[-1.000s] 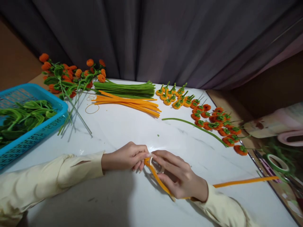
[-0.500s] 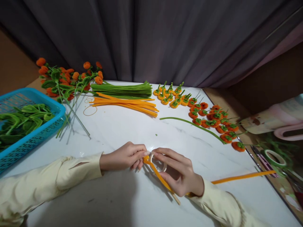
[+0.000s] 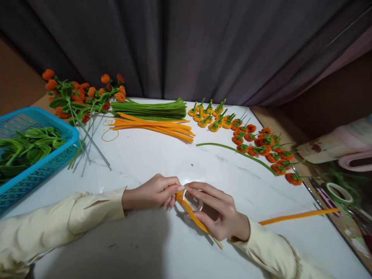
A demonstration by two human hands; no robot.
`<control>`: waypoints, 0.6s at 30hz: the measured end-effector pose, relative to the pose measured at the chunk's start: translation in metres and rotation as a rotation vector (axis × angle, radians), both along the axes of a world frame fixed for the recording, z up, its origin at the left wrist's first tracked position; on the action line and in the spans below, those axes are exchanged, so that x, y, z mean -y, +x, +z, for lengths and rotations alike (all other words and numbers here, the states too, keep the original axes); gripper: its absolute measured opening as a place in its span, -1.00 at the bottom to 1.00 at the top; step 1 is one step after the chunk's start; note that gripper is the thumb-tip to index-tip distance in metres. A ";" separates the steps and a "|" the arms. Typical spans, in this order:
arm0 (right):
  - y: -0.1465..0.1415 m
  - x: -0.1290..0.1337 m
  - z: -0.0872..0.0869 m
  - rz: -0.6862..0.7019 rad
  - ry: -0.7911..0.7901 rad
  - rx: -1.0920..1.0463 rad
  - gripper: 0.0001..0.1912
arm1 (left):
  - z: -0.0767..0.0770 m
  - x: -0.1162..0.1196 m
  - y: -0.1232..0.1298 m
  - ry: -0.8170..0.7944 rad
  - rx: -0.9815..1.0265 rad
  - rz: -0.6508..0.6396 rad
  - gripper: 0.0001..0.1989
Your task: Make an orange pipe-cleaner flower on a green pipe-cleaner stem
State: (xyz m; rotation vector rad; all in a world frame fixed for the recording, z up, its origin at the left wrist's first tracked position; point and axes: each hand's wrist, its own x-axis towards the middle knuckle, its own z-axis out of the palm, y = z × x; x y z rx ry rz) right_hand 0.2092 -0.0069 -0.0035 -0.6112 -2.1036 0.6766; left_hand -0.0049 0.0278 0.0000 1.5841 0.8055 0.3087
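My left hand (image 3: 155,192) is closed in a pinch on the folded end of an orange pipe cleaner (image 3: 192,215). Beside it, my right hand (image 3: 222,209) curls its fingers and thumb around a white ring (image 3: 201,205) that looks like a roll of tape. The fingertips of both hands nearly meet at the ring's upper left edge. From the pinch the pipe cleaner runs down under my right hand, and an orange length reappears beyond the right wrist. A thin wooden stick (image 3: 217,243) pokes out below my right palm; its upper part is mostly hidden.
A blue basket (image 3: 43,170) of green leaves stands left, near orange flowers (image 3: 105,78) on stems. Green pipe cleaners (image 3: 151,109) and orange pipe cleaners (image 3: 157,127) lie behind. Yellow flower heads (image 3: 214,127), orange flower heads (image 3: 273,157), a green stem (image 3: 238,153) and tape (image 3: 339,193) are right.
The wooden stick's lower end has shifted slightly right, and more of the stick shows inside the ring. Both hands keep nearly the same place and grip.
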 end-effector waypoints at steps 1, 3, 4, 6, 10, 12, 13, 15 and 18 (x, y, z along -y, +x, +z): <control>0.000 0.000 0.000 0.002 -0.001 0.008 -0.53 | 0.000 0.000 0.000 0.003 -0.003 0.004 -0.73; 0.000 0.000 0.000 0.002 0.007 0.026 -0.53 | 0.001 0.001 0.000 0.000 -0.019 0.013 -0.74; 0.000 0.001 0.000 0.000 0.012 0.040 -0.53 | 0.001 0.001 0.000 -0.004 -0.028 0.016 -0.74; 0.000 0.001 0.001 -0.005 0.030 0.077 -0.53 | 0.001 0.001 0.000 -0.013 -0.042 0.020 -0.75; -0.001 0.002 0.002 -0.005 0.081 0.144 -0.51 | 0.002 0.001 0.001 -0.033 -0.045 0.032 -0.73; -0.002 0.002 0.003 -0.007 0.103 0.168 -0.50 | 0.002 0.001 0.001 -0.042 -0.045 0.035 -0.71; -0.003 0.002 0.003 -0.008 0.112 0.174 -0.50 | 0.002 0.001 0.001 -0.045 -0.043 0.034 -0.70; -0.004 0.001 0.003 -0.007 0.120 0.158 -0.50 | 0.002 0.001 0.001 -0.046 -0.028 0.028 -0.70; -0.003 0.000 0.003 -0.017 0.106 0.088 -0.51 | 0.001 0.000 0.000 -0.041 0.007 0.010 -0.72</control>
